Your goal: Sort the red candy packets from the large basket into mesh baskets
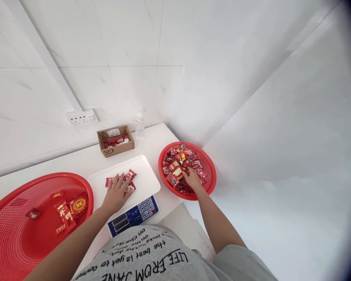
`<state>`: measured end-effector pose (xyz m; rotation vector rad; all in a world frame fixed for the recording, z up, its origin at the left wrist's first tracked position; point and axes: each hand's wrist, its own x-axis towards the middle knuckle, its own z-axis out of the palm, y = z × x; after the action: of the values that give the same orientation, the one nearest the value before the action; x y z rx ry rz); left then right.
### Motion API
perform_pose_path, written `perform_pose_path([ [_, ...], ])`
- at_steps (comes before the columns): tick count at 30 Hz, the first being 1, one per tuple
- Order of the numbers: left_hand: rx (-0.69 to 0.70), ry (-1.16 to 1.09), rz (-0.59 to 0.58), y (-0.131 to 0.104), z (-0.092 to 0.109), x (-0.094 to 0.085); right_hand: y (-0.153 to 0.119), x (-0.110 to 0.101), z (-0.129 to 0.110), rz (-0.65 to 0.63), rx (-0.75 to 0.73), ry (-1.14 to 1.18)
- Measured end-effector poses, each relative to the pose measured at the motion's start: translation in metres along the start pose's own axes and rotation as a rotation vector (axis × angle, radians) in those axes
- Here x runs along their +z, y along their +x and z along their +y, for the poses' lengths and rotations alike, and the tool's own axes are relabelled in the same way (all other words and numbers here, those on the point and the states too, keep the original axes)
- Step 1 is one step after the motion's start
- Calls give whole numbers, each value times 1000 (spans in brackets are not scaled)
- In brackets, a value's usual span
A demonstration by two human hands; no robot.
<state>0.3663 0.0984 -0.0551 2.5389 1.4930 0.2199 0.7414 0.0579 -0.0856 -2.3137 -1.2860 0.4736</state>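
My left hand [117,193] lies over several red snack packets [130,175] on the white weighing tray [148,175], its fingers stretched out and spread. Parts of those packets are hidden under the fingers. My right hand [193,179] reaches into the round red basket [212,175] on the right, touching the pile of small wrapped sweets [175,154]. Its thumb and fingers look apart, with no packet plainly held. Beside the fingers lies a red and cream packet [177,171]. The scale's blue keypad panel [134,214] shows below the tray.
A larger red basket [84,183] on the left holds a few red packets [64,210]. Behind the tray stand an open cardboard box [119,149] with red packets and a clear plastic bottle [139,127]. A wall socket [82,117] sits above the white table [152,140].
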Motion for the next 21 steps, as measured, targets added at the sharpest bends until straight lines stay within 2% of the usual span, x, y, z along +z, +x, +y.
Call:
perform_pose_path([
  [2, -2, -7, 12, -5, 1, -2, 2, 1, 8, -17, 55, 24],
  [8, -11, -64, 55, -25, 3, -4, 15, 3, 7, 126, 79, 93],
  [13, 11, -60, 10, -38, 3, -2, 27, 1, 4, 59, 31, 80],
  [21, 10, -51, -96, -42, 7, 2, 22, -13, 15, 30, 69, 149],
])
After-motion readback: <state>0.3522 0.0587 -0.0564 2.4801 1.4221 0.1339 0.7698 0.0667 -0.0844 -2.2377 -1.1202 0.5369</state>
